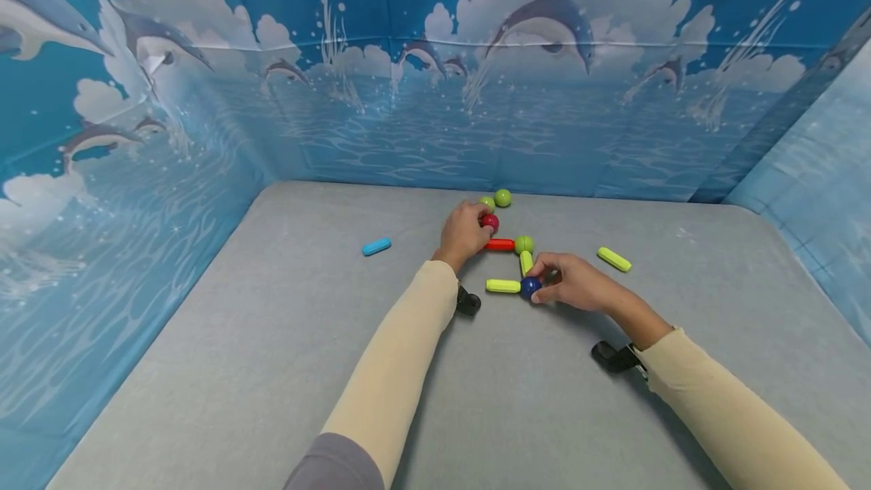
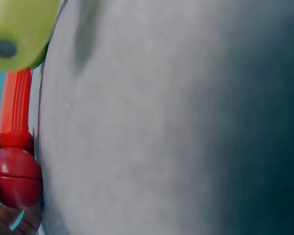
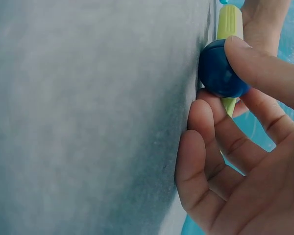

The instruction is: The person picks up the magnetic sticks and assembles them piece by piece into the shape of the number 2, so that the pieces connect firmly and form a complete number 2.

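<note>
My left hand [image 1: 465, 234] has its fingers around a red ball [image 1: 490, 223]. In the left wrist view a red ball [image 2: 15, 177] sits at the end of a red stick [image 2: 15, 108], with a bit more red behind it. The red stick [image 1: 500, 245] runs to a green ball [image 1: 524, 245], from which a yellow-green stick [image 1: 526, 263] leads down to a blue ball [image 1: 531, 287]. Another yellow-green stick [image 1: 502, 286] points left from the blue ball. My right hand [image 1: 571, 282] pinches the blue ball [image 3: 220, 68] between thumb and fingers.
Two green balls, one in full view [image 1: 503, 197] and one partly covered [image 1: 487, 204], lie beyond my left hand. A blue stick [image 1: 376, 246] rests at left, a yellow-green stick [image 1: 615, 259] at right. Dolphin-print curtains [image 1: 435, 119] border the grey table [image 1: 272, 369].
</note>
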Demonstrator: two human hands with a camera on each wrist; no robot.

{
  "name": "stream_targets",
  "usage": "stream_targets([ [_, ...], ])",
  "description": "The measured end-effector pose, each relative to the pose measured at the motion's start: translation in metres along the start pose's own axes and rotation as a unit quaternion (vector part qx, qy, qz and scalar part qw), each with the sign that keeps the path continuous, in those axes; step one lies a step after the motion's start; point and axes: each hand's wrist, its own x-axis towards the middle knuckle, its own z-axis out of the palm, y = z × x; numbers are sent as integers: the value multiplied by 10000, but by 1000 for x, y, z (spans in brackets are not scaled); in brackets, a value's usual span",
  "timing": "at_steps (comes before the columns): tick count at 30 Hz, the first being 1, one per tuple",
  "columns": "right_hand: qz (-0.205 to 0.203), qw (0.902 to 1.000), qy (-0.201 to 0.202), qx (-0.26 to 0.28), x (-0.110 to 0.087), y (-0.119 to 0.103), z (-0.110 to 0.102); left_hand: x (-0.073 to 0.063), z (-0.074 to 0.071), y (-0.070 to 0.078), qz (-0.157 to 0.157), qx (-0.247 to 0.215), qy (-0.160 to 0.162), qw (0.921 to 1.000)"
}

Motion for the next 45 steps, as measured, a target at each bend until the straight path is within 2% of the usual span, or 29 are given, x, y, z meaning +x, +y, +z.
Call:
stream_targets([
  [8, 6, 10000, -6, 68, -1, -1, 0, -1, -1, 1, -91, -135, -144, 9998],
  [22, 58, 10000, -28, -16, 1, 4, -1, -1, -1, -2, 31, -408, -52, 9991],
  [26, 63, 10000, -26, -34, 1, 3, -1, 1, -12, -11, 264, -531, -8, 9982],
  [29, 43, 10000, -31, -38, 2, 3, -1, -2, -28, -20, 450, -586, -163, 9971],
  [36, 156, 9998, -59, -104, 3, 4, -1, -27, -67, -37, 895, -698, -920, 9893],
  [40, 78, 9999, -42, -97, 4, 5, -2, -52, -83, -46, 985, -782, -1090, 9861],
  [45, 41, 9999, -78, -82, 3, 5, -1, -87, -94, -57, 1154, -715, -1250, 9828],
])
